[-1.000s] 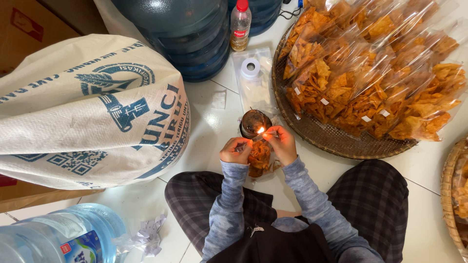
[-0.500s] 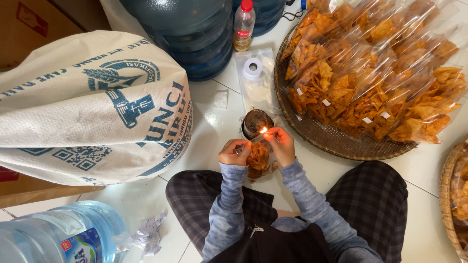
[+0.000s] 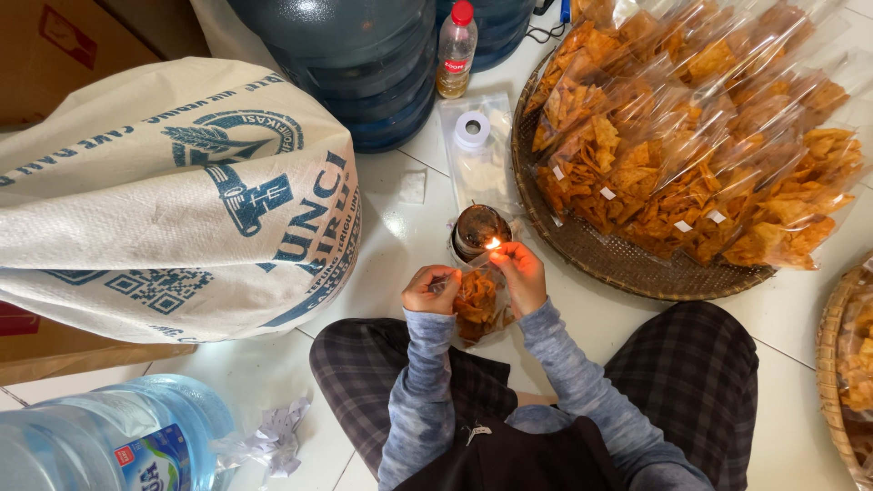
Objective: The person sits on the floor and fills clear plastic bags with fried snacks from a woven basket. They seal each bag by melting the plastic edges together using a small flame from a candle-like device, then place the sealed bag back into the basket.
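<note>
On the white tiled floor (image 3: 409,264), my left hand (image 3: 429,289) and right hand (image 3: 520,273) both pinched a clear bag of orange chips (image 3: 477,305), its mouth at the flame (image 3: 492,243) on a small lamp (image 3: 477,232). Lingering, I judged, could melt it open or burn fingers. The pose matched a second earlier. Beyond sat the woven tray (image 3: 627,264) of filled bags.

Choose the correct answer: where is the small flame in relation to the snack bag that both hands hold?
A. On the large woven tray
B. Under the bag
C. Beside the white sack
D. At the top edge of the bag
D: the flame burns at the top edge of the snack bag, pinched between the left hand and right hand.
</note>
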